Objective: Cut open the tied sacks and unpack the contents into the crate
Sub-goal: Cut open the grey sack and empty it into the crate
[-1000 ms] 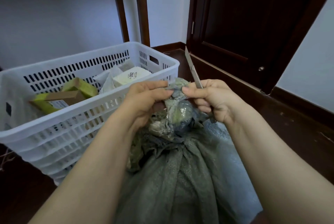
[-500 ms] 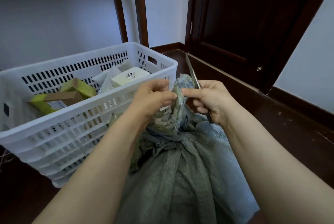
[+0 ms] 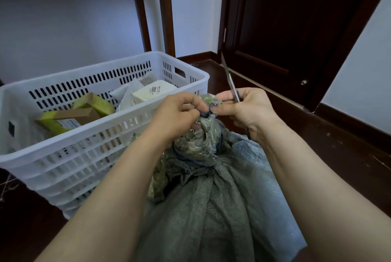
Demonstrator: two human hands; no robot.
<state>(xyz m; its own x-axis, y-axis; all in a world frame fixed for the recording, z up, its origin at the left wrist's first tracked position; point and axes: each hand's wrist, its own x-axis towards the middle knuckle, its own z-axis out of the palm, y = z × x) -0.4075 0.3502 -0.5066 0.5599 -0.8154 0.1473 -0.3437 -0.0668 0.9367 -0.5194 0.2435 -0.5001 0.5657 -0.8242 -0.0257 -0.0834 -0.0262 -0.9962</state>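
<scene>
Our left hand [image 3: 177, 113] pinches the bunched top of the grey sack [image 3: 211, 209], fingers curled on the fabric. Our right hand [image 3: 247, 109] pinches it from the other side and also grips a knife [image 3: 230, 80], blade pointing up. The sack stands just beside the white crate [image 3: 53, 166], which holds several boxes [image 3: 69, 117].

Forearms extended; left hand [image 3: 179, 111] pinches sack [image 3: 211, 198]; right hand [image 3: 248, 109] grips knife [image 3: 229, 80], also pinches sack.
</scene>
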